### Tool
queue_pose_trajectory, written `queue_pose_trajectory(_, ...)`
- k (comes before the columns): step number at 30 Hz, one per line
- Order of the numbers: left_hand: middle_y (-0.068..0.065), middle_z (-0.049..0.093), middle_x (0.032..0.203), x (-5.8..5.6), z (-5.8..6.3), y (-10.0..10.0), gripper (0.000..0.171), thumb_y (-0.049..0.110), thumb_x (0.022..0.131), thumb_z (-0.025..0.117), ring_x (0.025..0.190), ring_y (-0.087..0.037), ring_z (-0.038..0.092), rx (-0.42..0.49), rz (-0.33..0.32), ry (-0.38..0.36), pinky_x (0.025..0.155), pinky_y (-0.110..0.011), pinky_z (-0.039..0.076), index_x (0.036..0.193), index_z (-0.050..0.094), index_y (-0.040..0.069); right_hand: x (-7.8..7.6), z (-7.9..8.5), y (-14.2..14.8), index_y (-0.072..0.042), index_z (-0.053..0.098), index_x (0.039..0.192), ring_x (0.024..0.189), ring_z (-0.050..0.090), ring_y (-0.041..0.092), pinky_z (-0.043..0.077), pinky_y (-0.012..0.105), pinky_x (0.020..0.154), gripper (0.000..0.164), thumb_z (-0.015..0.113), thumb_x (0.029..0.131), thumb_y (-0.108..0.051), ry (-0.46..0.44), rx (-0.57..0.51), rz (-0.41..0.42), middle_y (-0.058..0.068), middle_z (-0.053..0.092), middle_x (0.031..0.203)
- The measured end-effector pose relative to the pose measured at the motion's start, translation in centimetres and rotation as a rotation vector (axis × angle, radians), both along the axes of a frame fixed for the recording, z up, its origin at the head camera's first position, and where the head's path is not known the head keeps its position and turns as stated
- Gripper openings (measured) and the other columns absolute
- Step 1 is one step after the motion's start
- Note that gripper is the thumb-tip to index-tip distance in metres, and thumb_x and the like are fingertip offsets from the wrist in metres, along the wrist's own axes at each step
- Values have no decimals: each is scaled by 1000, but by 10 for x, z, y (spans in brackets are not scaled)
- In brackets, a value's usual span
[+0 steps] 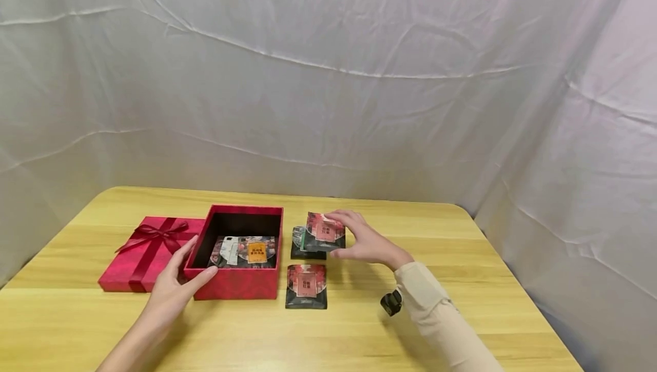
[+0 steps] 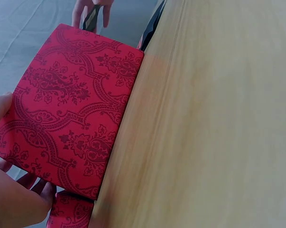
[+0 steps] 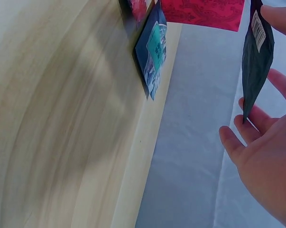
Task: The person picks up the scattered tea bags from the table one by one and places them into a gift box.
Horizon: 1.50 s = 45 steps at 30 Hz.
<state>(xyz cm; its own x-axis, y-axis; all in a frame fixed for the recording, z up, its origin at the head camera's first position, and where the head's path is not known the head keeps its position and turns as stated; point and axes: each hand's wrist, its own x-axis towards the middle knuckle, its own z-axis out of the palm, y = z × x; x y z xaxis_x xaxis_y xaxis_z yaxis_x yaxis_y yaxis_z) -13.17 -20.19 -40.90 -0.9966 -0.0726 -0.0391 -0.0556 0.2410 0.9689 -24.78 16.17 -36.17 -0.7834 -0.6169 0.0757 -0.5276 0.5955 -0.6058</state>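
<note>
My right hand (image 1: 361, 239) pinches a black and pink sachet (image 1: 324, 235) between thumb and fingers. It is raised above the table, to the right of the open red gift box (image 1: 236, 284). In the right wrist view, the sachet's dark back (image 3: 256, 61) and its barcode label show. Partly behind it lies a sachet with a green label (image 3: 155, 47). Another pink-labelled sachet (image 1: 306, 287) lies flat nearer the front. My left hand (image 1: 177, 286) holds the box at its front left corner, thumb on the front wall, fingers along the left side.
Inside the box, several sachets lie, one with an orange label (image 1: 257, 253). The red lid (image 1: 115, 269) with its ribbon bow rests left of the box, close against it. A black camera (image 1: 392, 303) sits at the right wrist. Pale cloth (image 1: 328, 104) hangs behind the wooden table (image 1: 462, 303).
</note>
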Motion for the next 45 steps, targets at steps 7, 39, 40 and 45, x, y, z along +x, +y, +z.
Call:
queue_pose_trajectory(7, -22, 27, 151, 0, 0, -1, 84, 29, 94, 65, 132, -36, 28, 1, 8, 9, 104, -57, 27, 157, 10, 20, -5, 1, -8, -16, 37, 150, 138, 24, 32, 27, 64, 103, 82, 76, 78, -25, -3, 17, 6, 13, 28, 152)
queue_pose_trajectory(39, -22, 27, 152, -2, -2, 1, 85, 28, 93, 67, 133, -36, 28, 23, 4, 24, 107, -58, 24, 157, 11, 21, -12, 18, -41, -17, 35, 151, 137, 26, 29, 30, 60, 104, 82, 73, 80, -34, -22, 46, 81, 11, 27, 153)
queue_pose_trajectory(40, -22, 27, 152, -2, -2, 0, 85, 28, 93, 67, 133, -36, 28, 21, 3, 23, 107, -59, 24, 157, 11, 21, -12, 18, -42, -17, 35, 151, 137, 25, 29, 30, 60, 104, 82, 72, 80, -34, -24, 46, 83, 11, 27, 153)
queue_pose_trajectory(45, -20, 26, 152, -1, -3, -1, 84, 28, 94, 65, 132, -33, 31, 3, -2, 16, 105, -45, 32, 157, 10, 22, -12, 17, -49, -17, 35, 151, 137, 26, 27, 32, 58, 103, 81, 72, 80, -32, -37, 48, 90, 9, 27, 153)
